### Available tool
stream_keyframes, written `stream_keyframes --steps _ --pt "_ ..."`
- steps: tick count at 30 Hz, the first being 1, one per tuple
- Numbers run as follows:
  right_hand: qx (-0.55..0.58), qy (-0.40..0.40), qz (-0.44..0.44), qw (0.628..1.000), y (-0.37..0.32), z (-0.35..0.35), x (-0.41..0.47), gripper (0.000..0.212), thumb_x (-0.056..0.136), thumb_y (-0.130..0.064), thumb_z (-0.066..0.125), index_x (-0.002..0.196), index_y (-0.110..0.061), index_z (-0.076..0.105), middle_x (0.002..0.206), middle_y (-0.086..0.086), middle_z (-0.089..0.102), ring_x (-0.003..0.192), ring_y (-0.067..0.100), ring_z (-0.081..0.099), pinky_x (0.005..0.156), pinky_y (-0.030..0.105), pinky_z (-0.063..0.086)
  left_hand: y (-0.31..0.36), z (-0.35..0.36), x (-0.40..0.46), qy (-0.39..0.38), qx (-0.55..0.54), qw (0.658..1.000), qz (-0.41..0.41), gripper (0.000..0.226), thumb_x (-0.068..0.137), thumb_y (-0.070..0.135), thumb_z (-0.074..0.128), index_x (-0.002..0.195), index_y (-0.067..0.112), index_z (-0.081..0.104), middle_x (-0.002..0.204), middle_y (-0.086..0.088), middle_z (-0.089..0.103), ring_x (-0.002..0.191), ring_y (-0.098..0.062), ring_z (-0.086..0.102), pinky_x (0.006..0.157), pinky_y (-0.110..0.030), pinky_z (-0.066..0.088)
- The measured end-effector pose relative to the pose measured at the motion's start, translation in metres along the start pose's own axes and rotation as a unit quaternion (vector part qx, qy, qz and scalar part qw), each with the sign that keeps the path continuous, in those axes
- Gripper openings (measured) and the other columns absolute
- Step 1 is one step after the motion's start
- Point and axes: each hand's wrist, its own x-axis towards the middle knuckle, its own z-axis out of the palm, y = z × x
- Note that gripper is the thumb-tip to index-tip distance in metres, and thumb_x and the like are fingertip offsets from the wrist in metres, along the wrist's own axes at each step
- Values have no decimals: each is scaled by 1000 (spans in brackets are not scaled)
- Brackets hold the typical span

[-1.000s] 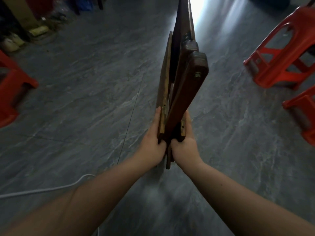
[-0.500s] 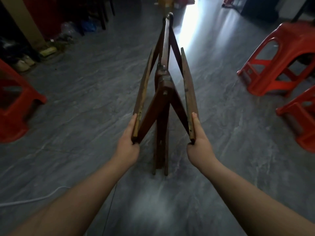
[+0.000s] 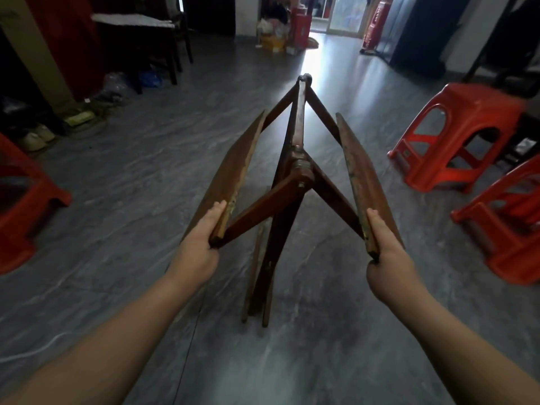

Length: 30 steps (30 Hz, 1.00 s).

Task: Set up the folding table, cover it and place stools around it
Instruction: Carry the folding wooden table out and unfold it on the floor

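Folding table [image 3: 295,176] half-spread on floor, left hand [image 3: 201,244] and right hand [image 3: 385,252] each gripping a leaf's near edge; looks stiff, heavy hardwood, pinch-prone at hinges, so hold outer edges

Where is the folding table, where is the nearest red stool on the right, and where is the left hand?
folding table [image 3: 302,173], head view, on its middle hinge joint.
red stool [image 3: 508,229], head view, on its near leg frame.
left hand [image 3: 198,252], head view, on the back of the hand.

Shoes [image 3: 36,137] and a white cable [image 3: 32,350] lie on the grey floor [image 3: 163,176].
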Motion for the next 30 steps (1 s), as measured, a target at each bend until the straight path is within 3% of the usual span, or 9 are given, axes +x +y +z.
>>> stream_keyframes --steps 6,10,13,21,30 --pt "-68 18 -9 997 -4 -36 18 95 76 19 46 156 -30 26 161 -8 25 137 -9 15 109 3 6 28 -33 22 42 78 996 9 88 82 -6 64 149 43 35 154 17 35 142 -1 31 120 -35 27" --pt "-104 23 -24 994 -13 -59 34 92 78 17 47 156 -29 27 160 -10 27 146 5 22 116 18 13 49 -64 38 42 158 986 11 85 82 -6 60 152 37 35 157 10 34 144 -9 30 120 -36 26" --pt "-131 18 -37 990 -21 -73 49 93 78 18 48 156 -28 28 160 -9 28 147 8 23 117 22 15 52 -86 49 34 213 976 23 79 89 15 68 151 43 29 158 14 32 144 -8 30 118 -41 29" --pt "-197 0 -65 978 -48 -109 73 94 76 19 47 155 -27 28 161 -4 29 147 16 28 120 34 23 99 -144 74 17 366 929 50 69 95 24 62 152 41 27 159 10 32 146 -13 29 116 -49 26" --pt "-342 -14 -125 931 -74 -143 101 90 80 7 48 157 -29 18 162 -6 24 147 17 28 118 42 30 143 -190 99 -4 483 871 85 74 94 9 49 155 40 20 162 10 25 148 -10 23 119 -46 20"
